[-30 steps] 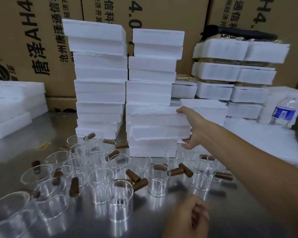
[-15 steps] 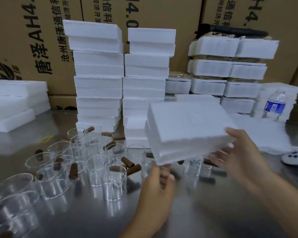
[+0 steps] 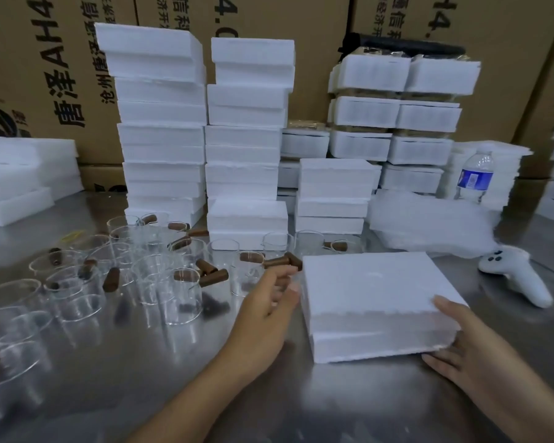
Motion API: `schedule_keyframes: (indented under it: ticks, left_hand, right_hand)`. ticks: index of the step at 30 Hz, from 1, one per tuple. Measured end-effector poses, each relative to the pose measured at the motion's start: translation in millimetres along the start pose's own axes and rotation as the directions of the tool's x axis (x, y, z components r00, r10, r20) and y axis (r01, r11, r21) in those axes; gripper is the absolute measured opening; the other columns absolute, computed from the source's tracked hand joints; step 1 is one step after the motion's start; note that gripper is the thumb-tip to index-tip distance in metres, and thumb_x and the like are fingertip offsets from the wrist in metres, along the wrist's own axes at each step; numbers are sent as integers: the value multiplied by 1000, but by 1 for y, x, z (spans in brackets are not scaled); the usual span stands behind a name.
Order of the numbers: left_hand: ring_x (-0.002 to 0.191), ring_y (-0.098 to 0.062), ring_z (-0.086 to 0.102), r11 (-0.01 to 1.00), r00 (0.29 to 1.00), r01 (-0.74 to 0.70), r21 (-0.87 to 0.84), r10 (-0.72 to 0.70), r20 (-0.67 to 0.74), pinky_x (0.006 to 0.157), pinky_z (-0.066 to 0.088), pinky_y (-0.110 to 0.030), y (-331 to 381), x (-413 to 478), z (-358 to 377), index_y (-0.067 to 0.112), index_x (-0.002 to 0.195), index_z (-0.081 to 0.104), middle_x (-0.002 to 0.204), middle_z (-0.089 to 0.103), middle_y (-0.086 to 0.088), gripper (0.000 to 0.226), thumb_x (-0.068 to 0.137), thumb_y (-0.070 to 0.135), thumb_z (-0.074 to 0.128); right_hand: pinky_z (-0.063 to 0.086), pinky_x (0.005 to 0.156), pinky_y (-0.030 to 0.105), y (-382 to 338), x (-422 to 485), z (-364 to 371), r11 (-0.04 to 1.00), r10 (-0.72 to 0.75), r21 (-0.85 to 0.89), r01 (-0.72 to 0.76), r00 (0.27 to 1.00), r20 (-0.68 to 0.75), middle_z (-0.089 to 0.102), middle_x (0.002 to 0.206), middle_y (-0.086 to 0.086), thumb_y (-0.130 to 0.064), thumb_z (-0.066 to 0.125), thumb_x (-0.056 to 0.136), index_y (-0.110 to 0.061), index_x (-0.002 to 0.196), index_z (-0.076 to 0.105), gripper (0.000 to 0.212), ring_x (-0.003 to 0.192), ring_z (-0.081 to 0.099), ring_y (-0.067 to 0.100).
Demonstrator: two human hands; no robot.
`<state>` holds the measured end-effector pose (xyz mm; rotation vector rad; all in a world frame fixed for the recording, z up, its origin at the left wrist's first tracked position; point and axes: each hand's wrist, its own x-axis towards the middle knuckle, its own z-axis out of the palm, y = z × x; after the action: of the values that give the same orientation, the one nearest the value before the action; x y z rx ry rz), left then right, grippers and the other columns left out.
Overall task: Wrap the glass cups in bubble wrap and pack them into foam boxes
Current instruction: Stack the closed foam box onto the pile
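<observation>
Foam box point(image 3: 375, 292) off stack point(image 3: 247, 222), now down on table point(image 3: 301, 407).

both forearms reach forward. the left hand point(image 3: 269, 303) curls loosely, holding nothing. the right hand point(image 3: 469, 346) clasps a foam box point(image 3: 365, 282) corner, thumb on top.

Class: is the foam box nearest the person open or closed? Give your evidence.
Closed. The foam box shows an unbroken top and only a seam between lid and base.

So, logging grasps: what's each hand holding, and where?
Right hand grips the foam box at its near right corner. Left hand by its left edge; hold unclear.
</observation>
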<state>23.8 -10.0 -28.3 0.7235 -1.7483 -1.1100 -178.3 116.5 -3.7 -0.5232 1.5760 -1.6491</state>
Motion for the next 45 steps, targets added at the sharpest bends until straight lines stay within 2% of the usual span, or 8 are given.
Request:
schedule_keyframes:
  ticks: [5, 12, 17, 23, 30, 37, 42, 45]
  left_hand:
    - [99, 10, 54, 997, 994, 72, -11, -71, 86, 80, 43, -6, 9, -9, 18, 42, 118, 47, 114, 57, 20, 23, 99, 30, 43]
    - [108, 6, 51, 987, 986, 155, -42, -152, 69, 100, 41, -26, 12, -16, 27, 43, 129, 34, 116, 50, 26, 32, 99, 35, 41]
    - [102, 16, 53, 977, 976, 191, -95, -180, 121, 79, 40, -2, 11, -16, 21, 43, 123, 41, 117, 54, 26, 28, 102, 24, 37]
    - [95, 11, 58, 980, 966, 197, -6, -193, 169, 70, 42, -2, 10, -18, 1, 36, 114, 52, 113, 61, 19, 28, 94, 16, 52]
    - [87, -13, 65, 970, 962, 175, -169, -205, -182, 79, 51, -28, 21, -13, -49, 24, 97, 60, 100, 66, -2, 14, 95, 14, 51]
    - [73, -13, 70, 872, 888, 277, -404, -393, -240, 50, 54, -29, 29, -15, -96, 19, 107, 64, 97, 69, -1, 31, 86, 40, 58]
    - [93, -22, 68, 929, 905, 361, -80, -370, -210, 83, 54, -48, 16, -25, -103, 31, 103, 63, 106, 68, 1, 18, 88, 22, 65]
    - [88, -23, 68, 942, 918, 335, 26, -320, -236, 75, 56, -45, 10, -32, -100, 34, 101, 59, 103, 67, 1, 25, 88, 15, 65]
  right_hand:
    - [40, 100, 39, -2, 6, -5, 969, -130, -221, 111, 989, -74, 60, 117, -5, -52, 62, 81, -24, 118, 58, 46, 109, 56, 20]
    - [39, 62, 13, -4, -3, -4, 800, -500, -391, 455, 866, -16, 64, 83, -17, -33, 55, 92, -24, 77, 63, 19, 75, 60, -9]
    - [40, 89, 31, -10, -11, 9, 745, -618, -350, 569, 785, -39, 59, 113, -10, -39, 58, 88, -32, 106, 59, 20, 107, 53, 9]
    - [46, 63, 5, -33, -31, 51, 630, -753, -233, 741, 656, 52, 51, 104, -27, -32, 71, 77, -39, 123, 39, 57, 88, 53, -18]
    - [49, 62, 12, -23, -51, 108, 451, -737, -235, 861, 508, 446, 56, 94, -20, -28, 76, 71, -42, 115, 30, 65, 86, 60, -1]
    - [38, 72, 24, 15, -55, 150, 17, -484, -362, 932, 325, 813, 58, 122, -6, -39, 67, 80, -42, 127, 13, 71, 101, 53, 12]
    - [38, 89, 30, 30, -42, 164, -21, -266, -313, 950, 296, 917, 54, 125, -8, -39, 67, 82, -32, 131, 34, 60, 109, 48, 11]
    - [37, 83, 17, 22, -29, 157, 89, -265, -325, 942, 337, 904, 57, 113, -19, -45, 68, 79, -39, 120, 49, 45, 99, 46, -3]
